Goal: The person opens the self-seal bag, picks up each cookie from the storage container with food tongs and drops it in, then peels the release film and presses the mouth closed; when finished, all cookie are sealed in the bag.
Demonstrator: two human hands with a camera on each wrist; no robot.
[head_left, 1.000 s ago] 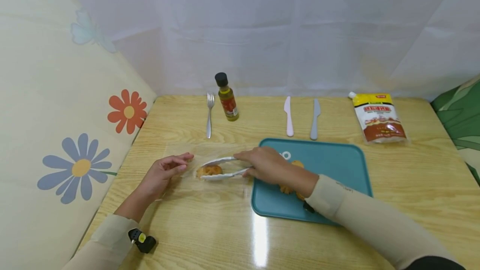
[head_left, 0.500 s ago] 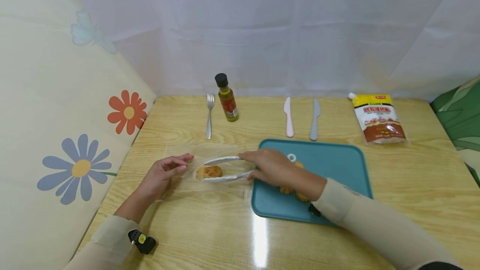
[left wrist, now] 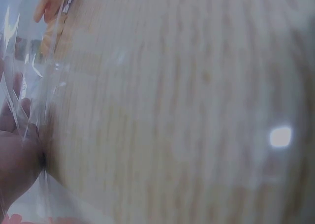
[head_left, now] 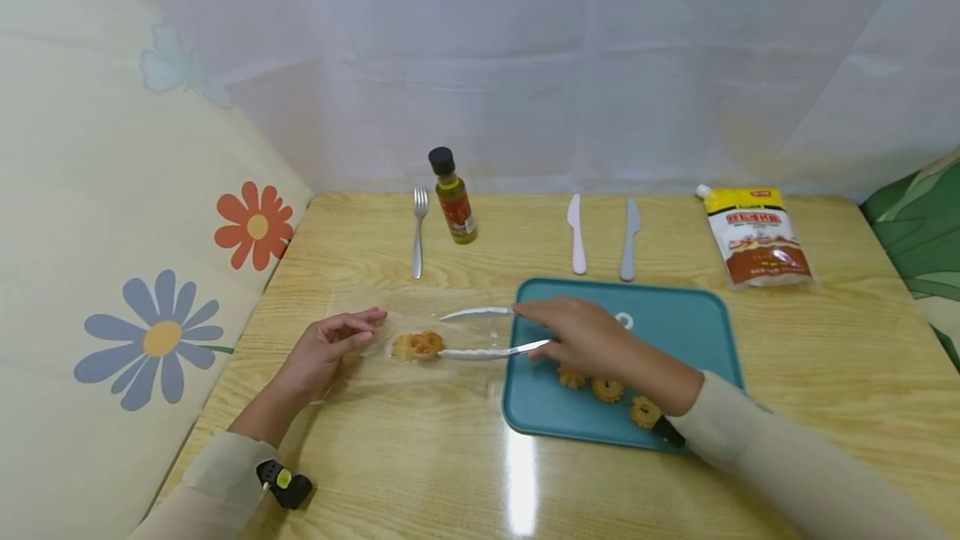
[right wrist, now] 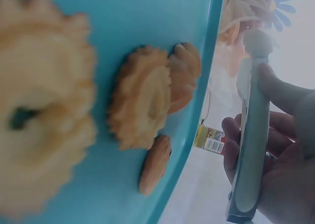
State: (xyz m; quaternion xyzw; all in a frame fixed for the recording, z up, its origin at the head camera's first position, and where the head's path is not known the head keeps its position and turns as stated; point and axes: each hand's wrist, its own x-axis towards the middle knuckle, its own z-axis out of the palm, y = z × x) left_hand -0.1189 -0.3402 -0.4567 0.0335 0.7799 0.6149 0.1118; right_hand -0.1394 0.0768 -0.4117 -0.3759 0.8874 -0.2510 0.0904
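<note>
Pale wood grain runs across your table point(head_left: 420, 473), with a white curtain behind its far edge and a flowered cloth along its left edge. One cookie point(head_left: 418, 345) lies inside a clear plastic bag point(head_left: 390, 319) flat on the wood, toward the left side and just off the left rim of the teal tray point(head_left: 675, 332). Your right hand point(head_left: 592, 338) holds the white tongs point(head_left: 480, 333), fingers curled round the handle end; the tong arms stand apart, their tips at the bag's mouth and clear of the cookie. Your left hand point(head_left: 326, 350) pinches the bag's left edge; the left wrist view shows the film creased against your fingers point(left wrist: 17, 155).

Three more cookies point(head_left: 606, 388) sit on the tray near its front edge, beneath your right forearm. To handle this well, I judge you should hold the bag's mouth taut and low, draw the tongs straight out without dragging the film, then take a tray cookie by its rim with light pressure so it does not crumble.

Along the far edge lie a fork point(head_left: 418, 227), a small oil bottle point(head_left: 453, 197), two plastic knives point(head_left: 603, 236) and a sauce pouch point(head_left: 759, 236).
</note>
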